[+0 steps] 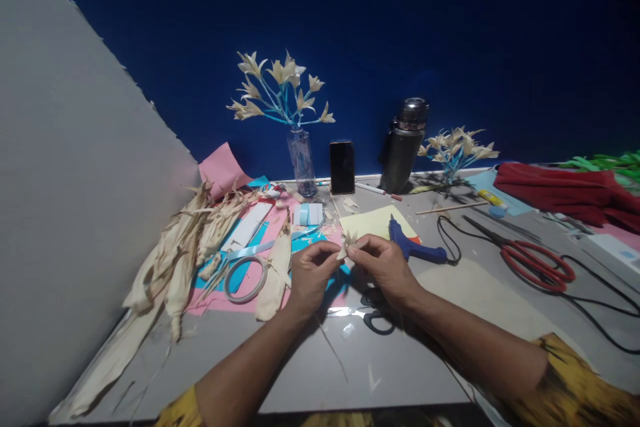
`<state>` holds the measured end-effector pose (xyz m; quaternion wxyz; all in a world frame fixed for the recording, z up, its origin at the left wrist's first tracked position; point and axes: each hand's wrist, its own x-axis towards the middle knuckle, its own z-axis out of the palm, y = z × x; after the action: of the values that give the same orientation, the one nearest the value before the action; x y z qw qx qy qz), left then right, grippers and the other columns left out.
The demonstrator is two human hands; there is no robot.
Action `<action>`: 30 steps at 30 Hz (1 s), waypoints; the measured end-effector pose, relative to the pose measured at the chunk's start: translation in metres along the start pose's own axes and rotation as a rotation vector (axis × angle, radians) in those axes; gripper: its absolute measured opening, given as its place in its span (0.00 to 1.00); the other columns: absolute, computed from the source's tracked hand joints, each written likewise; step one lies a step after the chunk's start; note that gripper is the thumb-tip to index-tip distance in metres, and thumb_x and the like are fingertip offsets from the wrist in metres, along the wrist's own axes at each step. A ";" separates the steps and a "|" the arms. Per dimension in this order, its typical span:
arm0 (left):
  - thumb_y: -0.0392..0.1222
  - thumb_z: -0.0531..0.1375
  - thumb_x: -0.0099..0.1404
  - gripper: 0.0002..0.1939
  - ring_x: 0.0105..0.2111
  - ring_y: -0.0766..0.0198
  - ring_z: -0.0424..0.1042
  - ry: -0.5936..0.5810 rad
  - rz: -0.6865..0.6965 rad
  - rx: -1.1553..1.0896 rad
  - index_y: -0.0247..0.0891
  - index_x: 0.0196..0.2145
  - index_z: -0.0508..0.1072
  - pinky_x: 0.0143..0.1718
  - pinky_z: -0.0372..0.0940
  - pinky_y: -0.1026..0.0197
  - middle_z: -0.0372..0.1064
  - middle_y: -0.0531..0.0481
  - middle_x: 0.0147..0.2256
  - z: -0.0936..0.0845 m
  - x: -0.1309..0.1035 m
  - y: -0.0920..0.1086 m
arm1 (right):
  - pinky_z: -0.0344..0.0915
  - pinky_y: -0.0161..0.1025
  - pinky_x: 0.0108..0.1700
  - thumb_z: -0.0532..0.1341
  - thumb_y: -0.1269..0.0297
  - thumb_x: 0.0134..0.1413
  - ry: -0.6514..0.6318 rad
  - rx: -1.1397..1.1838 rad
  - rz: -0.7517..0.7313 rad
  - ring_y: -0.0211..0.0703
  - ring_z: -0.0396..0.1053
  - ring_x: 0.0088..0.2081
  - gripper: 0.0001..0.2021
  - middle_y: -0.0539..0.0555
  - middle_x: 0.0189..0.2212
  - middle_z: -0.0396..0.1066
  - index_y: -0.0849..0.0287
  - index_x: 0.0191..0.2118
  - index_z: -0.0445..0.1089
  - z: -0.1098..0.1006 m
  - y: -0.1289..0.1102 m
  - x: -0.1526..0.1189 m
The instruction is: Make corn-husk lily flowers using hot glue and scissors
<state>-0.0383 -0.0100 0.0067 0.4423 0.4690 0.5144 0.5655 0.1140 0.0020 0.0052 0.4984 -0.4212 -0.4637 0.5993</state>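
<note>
Near the middle of the table, a small cream husk flower (349,247) is pinched between both hands. My left hand (314,273) grips its left side with thumb and forefinger. From the right, my right hand (387,270) holds it with closed fingertips. Just below the hands lie black-handled scissors (377,321), partly covered by my right hand. A blue glue gun (415,245) rests right of my right hand, over a pale yellow paper pad (367,221). Left of my left hand are a tape roll (246,279) and a flat husk piece (276,273).
Dried husks (183,267) pile at the left. Behind stand a glass vase (301,163) of husk flowers, a phone (343,168) and a dark flask (401,153). Red-handled shears (537,265), a black cord and red cloth (565,193) lie right.
</note>
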 end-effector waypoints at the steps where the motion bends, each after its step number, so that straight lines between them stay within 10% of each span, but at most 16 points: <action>1: 0.40 0.69 0.51 0.05 0.24 0.67 0.66 -0.002 0.004 0.001 0.37 0.23 0.79 0.28 0.64 0.65 0.71 0.52 0.23 0.000 0.000 0.000 | 0.53 0.34 0.26 0.73 0.53 0.42 -0.003 0.008 0.012 0.33 0.57 0.23 0.17 0.44 0.20 0.64 0.59 0.26 0.69 0.001 -0.001 0.000; 30: 0.42 0.68 0.51 0.06 0.24 0.67 0.62 -0.098 -0.017 0.010 0.38 0.23 0.78 0.26 0.60 0.66 0.68 0.52 0.22 0.000 0.002 0.002 | 0.52 0.34 0.26 0.72 0.51 0.41 -0.049 -0.062 0.056 0.34 0.56 0.22 0.17 0.45 0.19 0.65 0.59 0.25 0.73 -0.002 -0.008 0.001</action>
<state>-0.0382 -0.0082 0.0087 0.4696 0.4939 0.4990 0.5354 0.1172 0.0041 0.0121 0.4566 -0.4347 -0.4822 0.6084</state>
